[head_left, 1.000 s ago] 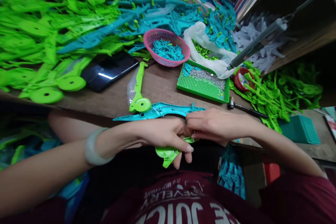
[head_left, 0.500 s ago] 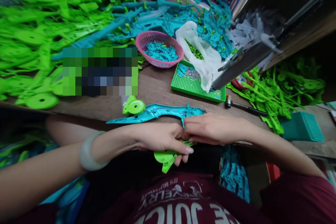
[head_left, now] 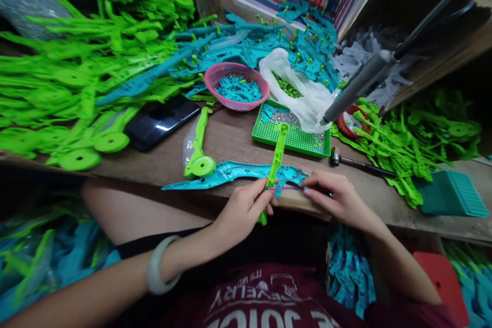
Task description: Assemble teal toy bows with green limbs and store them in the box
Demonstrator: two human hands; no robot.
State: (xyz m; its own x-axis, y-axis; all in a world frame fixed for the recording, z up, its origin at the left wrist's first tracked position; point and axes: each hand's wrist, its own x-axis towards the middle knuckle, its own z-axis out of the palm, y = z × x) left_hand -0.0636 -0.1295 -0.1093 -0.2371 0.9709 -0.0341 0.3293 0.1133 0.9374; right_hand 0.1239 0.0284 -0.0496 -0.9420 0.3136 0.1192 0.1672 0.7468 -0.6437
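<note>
one long bright-green plastic piece (head_left: 277, 156) is gripped in the curled left hand (head_left: 241, 210), crossing over a curved turquoise plastic shell (head_left: 226, 170) that lies along the front edge of the brown wooden bench (head_left: 234, 138); the right hand (head_left: 338, 197) pinches a thin purplish wire (head_left: 289, 188) stretched between both hands.

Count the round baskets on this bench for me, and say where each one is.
2: the pink basket beyond the green tray, to its left, and the red basket just right of the tray. Others could be hidden.
</note>
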